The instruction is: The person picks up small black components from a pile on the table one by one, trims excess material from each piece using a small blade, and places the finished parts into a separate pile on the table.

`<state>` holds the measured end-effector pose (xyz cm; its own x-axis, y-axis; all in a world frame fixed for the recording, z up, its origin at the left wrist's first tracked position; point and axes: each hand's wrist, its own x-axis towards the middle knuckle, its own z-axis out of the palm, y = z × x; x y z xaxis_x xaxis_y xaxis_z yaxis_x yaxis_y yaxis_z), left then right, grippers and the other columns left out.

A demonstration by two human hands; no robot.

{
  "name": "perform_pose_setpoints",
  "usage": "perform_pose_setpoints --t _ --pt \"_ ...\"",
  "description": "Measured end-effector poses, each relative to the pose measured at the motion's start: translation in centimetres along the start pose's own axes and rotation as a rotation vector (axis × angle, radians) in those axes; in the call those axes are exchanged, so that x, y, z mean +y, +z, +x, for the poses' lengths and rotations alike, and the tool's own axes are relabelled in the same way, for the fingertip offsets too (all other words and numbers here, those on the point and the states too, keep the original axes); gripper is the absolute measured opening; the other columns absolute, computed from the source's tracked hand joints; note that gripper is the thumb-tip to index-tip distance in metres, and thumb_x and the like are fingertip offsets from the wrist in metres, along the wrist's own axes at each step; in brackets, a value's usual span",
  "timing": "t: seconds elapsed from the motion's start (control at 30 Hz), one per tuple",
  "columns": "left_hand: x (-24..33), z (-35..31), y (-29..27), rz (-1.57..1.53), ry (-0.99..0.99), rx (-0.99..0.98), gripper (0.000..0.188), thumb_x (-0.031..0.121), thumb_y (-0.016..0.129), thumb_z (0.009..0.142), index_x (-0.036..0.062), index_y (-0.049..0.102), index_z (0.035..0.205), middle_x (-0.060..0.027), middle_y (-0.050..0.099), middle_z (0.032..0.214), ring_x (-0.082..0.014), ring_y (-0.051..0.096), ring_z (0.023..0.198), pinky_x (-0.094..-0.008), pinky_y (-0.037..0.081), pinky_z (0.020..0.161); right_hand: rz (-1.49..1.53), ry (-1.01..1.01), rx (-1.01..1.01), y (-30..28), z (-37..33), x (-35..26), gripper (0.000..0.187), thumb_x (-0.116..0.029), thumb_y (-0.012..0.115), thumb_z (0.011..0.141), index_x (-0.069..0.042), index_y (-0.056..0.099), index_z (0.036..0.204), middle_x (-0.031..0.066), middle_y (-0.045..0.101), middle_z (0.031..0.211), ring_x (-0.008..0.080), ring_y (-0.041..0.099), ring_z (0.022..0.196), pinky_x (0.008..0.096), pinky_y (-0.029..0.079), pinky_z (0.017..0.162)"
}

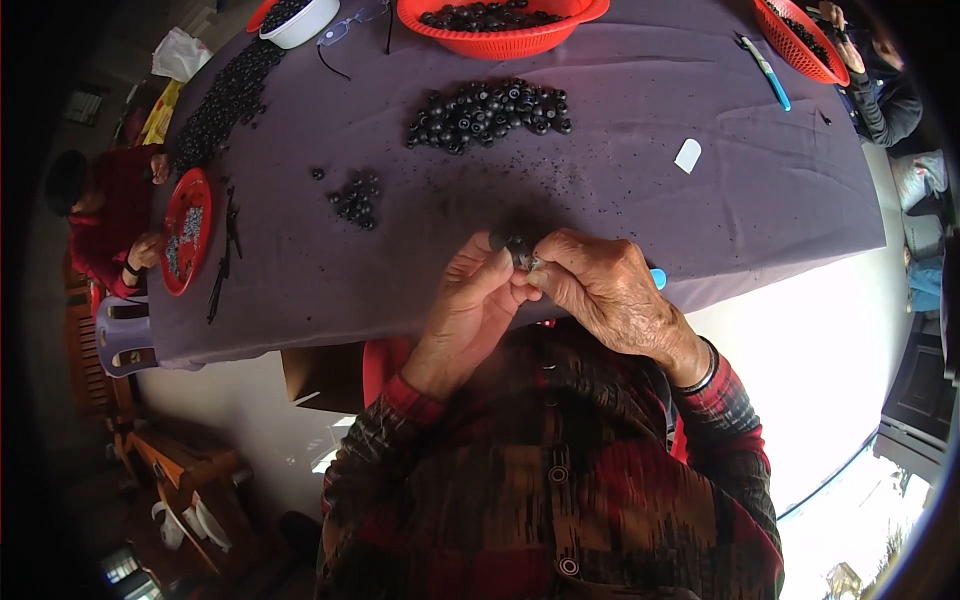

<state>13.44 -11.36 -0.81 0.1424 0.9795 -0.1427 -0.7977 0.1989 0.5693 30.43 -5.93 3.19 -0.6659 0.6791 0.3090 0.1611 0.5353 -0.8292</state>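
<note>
Over the near edge of the purple tablecloth, my two hands meet at the fingertips. My left hand point(462, 310) is closed, pinching a small black round piece point(516, 246) between thumb and fingers. My right hand point(620, 290) is closed too, its thumb and forefinger pressed against a tiny pale bit at that piece; what they grip is too small to make out. Beyond my hands lies a pile of shiny black round pieces point(485, 115), some showing pale rings. A smaller cluster of black pieces point(357, 200) sits to the left, with dark crumbs scattered between.
A red basket point(500, 42) of black pieces stands at the far side, another red basket point(815, 50) at far right. Glasses point(340, 35), a blue pen-like tool point(768, 75) and a white tag point(688, 155) lie about. At left, a person works by a red tray point(190, 275).
</note>
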Motion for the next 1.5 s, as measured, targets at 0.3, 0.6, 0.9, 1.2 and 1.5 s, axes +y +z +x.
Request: perform_pose_setpoints --t 0.3,0.6,0.9,1.2,1.5 --pt "-1.3 0.1 0.6 0.017 -0.015 0.038 0.005 0.011 0.055 0.093 0.01 0.059 0.093 -0.001 0.063 0.087 -0.0112 0.059 0.082 -0.0297 0.052 0.075 -0.032 0.149 0.012 -0.1 0.8 -0.2 0.014 -0.01 0.055 0.092 0.003 0.057 0.089 0.0138 0.062 0.076 0.0273 0.066 0.069 0.0312 0.051 0.06" --pt "-0.2 0.6 -0.5 -0.056 -0.034 -0.05 0.005 0.015 0.057 0.092 0.0117 0.058 0.096 0.0008 0.059 0.087 -0.0099 0.055 0.079 -0.0283 0.049 0.072 0.195 0.283 -0.029 -2.1 1.8 1.3 0.026 -0.025 0.062 0.091 0.001 0.061 0.095 -0.001 0.05 0.071 0.009 0.042 0.065 0.0242 0.04 0.064" --pt "0.0 0.6 -0.2 0.028 -0.089 -0.082 0.019 0.011 0.057 0.09 0.0097 0.05 0.108 -0.0001 0.055 0.088 -0.0079 0.053 0.078 -0.0262 0.045 0.068 0.728 0.438 -0.063 -0.2 2.3 -0.5 0.013 -0.009 0.07 0.082 0.002 0.064 0.083 0.002 0.061 0.072 0.007 0.055 0.066 0.0234 0.048 0.062" --pt "0.4 1.0 0.0 0.046 -0.135 -0.105 0.021 0.011 0.059 0.089 0.0102 0.049 0.108 0.0 0.054 0.086 -0.0089 0.052 0.077 -0.0277 0.044 0.069 0.908 0.648 0.03 0.4 2.0 0.7 0.017 -0.018 0.063 0.09 -0.004 0.065 0.081 -0.0033 0.053 0.059 0.0004 0.038 0.047 0.0174 0.025 0.039" --pt "3.9 0.5 -1.7 0.567 0.18 0.262 0.012 0.002 0.06 0.087 0.0023 0.062 0.098 -0.0043 0.062 0.077 -0.0114 0.055 0.064 -0.0255 0.046 0.06 0.796 0.744 0.113 -1.4 1.4 0.8 0.008 -0.009 0.055 0.09 -0.004 0.056 0.084 -0.0006 0.05 0.062 0.0021 0.034 0.043 0.0188 0.024 0.036"
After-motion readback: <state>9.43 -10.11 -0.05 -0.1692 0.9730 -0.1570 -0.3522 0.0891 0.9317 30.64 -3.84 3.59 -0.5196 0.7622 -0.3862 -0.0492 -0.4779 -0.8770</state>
